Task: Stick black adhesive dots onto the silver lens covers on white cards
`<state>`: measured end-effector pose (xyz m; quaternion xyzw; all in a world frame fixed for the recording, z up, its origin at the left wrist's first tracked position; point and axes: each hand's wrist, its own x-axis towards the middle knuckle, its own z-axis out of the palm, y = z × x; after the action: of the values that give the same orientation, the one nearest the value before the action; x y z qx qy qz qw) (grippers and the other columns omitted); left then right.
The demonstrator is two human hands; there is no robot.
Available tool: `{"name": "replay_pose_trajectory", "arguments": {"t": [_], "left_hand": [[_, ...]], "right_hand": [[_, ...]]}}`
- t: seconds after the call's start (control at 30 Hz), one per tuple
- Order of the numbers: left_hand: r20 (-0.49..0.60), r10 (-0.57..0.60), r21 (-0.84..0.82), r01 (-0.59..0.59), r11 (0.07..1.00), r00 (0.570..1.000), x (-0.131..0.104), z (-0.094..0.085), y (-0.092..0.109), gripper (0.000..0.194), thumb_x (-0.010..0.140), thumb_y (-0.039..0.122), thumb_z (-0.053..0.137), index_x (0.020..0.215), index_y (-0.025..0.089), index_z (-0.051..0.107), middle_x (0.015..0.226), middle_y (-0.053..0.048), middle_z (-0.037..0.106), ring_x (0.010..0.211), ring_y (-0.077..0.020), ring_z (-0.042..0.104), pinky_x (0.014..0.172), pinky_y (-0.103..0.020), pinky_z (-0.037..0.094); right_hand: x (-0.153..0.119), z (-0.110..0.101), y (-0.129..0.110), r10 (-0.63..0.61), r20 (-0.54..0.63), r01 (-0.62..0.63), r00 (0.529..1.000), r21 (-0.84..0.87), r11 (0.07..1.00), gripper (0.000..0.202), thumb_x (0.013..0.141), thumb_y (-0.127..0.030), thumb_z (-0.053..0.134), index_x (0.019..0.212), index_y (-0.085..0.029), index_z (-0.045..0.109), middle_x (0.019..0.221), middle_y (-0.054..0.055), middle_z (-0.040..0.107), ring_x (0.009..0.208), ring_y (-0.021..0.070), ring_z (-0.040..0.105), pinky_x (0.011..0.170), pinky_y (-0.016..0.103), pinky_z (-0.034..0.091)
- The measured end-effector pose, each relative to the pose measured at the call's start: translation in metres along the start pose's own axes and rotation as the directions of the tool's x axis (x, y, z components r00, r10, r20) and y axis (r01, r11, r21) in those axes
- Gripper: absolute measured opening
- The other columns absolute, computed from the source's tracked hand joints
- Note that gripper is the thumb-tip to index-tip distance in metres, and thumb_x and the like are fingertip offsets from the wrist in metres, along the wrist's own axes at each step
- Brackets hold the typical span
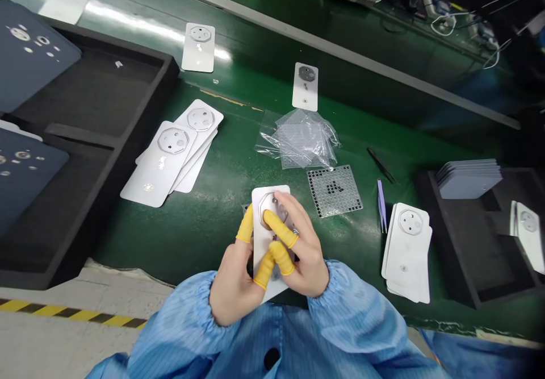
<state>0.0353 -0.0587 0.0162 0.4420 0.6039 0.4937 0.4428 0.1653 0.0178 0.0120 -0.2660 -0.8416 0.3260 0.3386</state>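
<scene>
A white phone back cover (260,244) with an octagonal camera ring at its top is held upright in front of my body. My left hand (233,285) is closed around its left edge, with a yellow finger cot on the thumb and another finger. My right hand (307,259) grips it from the right; one yellow-covered finger presses by the camera ring and the thumb rests lower, close to the left thumb. Just beyond lies a clear sheet with small black dots (336,192), beside a pile of clear plastic film (304,139).
Stacked white covers lie left (149,166) and right (406,248). Purple tweezers (381,205) and black tweezers (381,165) are to the right. A large black tray (147,112) with blue-grey panels stands left, a smaller black tray (447,242) right. Single covers lie farther back.
</scene>
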Motion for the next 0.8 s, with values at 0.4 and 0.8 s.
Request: {"name": "replay_pose_trajectory", "arguments": {"t": [0.4, 0.8], "left_hand": [[-0.061, -0.007, 0.059, 0.011, 0.998, 0.998, 0.020, -0.006, 0.008, 0.030, 0.085, 0.034, 0.058, 0.110, 0.017, 0.058, 0.087, -0.006, 0.073, 0.070, -0.0191, 0.069, 0.058, -0.025, 0.054], [0.281, 0.066, 0.601, -0.229, 0.766, 0.958, 0.103, 0.000, 0.065, 0.054, 0.090, 0.046, 0.044, 0.134, 0.016, 0.039, 0.093, -0.006, 0.074, 0.084, -0.0256, 0.071, 0.078, -0.039, 0.055]], "right_hand": [[0.008, 0.001, -0.004, 0.299, -0.035, -0.257, 0.953, 0.423, 0.869, 0.062, 0.094, -0.031, 0.049, 0.147, -0.022, 0.018, 0.128, 0.011, 0.060, 0.105, 0.0178, 0.067, 0.085, 0.032, 0.060], [-0.054, -0.125, 0.046, 0.473, -0.469, -0.413, 0.746, 0.231, 0.881, 0.072, 0.082, -0.035, 0.066, 0.144, -0.029, 0.030, 0.143, 0.007, 0.046, 0.122, 0.0230, 0.055, 0.104, 0.040, 0.048]]}}
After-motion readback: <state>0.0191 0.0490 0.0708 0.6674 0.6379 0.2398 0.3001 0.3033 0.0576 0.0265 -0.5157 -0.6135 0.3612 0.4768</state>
